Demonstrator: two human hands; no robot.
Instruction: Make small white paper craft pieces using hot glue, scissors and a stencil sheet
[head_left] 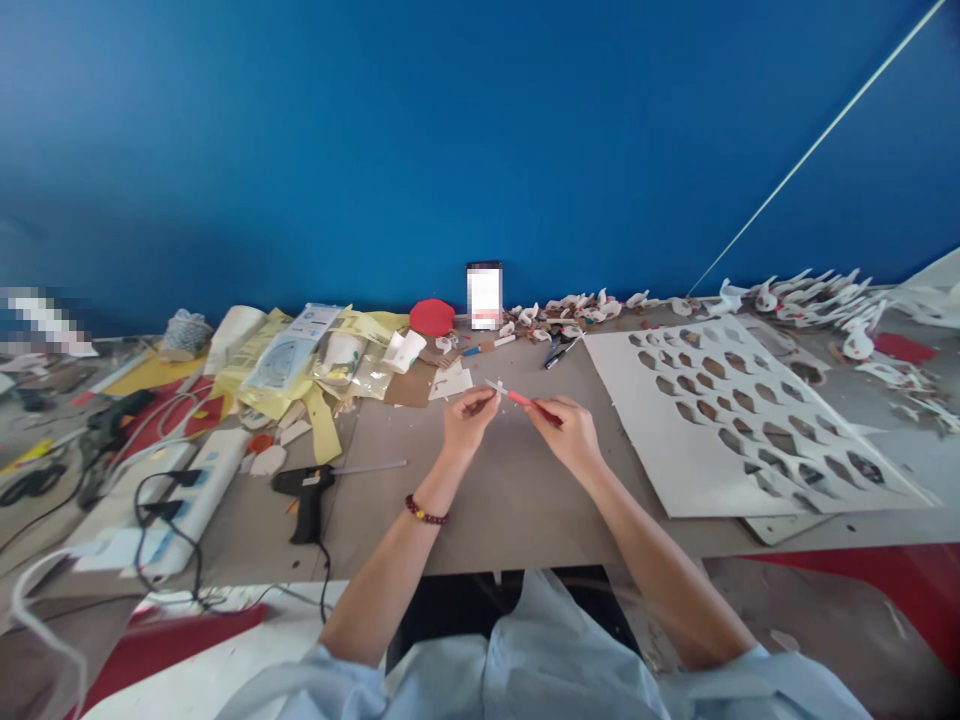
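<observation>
Over the middle of the table, my right hand (566,428) is closed around a slim red-handled tool (517,398), which points left and has a thin pale end. Opposite it, my left hand (471,415) is closed in a pinch at a tiny white piece (498,386), too small to make out. The tool's end meets this piece at my left fingertips. Just beyond my hands lie scraps of white card (450,381) on the tabletop.
A white foam sheet (637,440) with rows of cut-out holes lies right. To the left are a hot glue gun (306,490), a power strip (199,505) and plastic packets (292,345). A phone (484,297) leans on the blue wall; several white bird-like shapes (817,297) line the back.
</observation>
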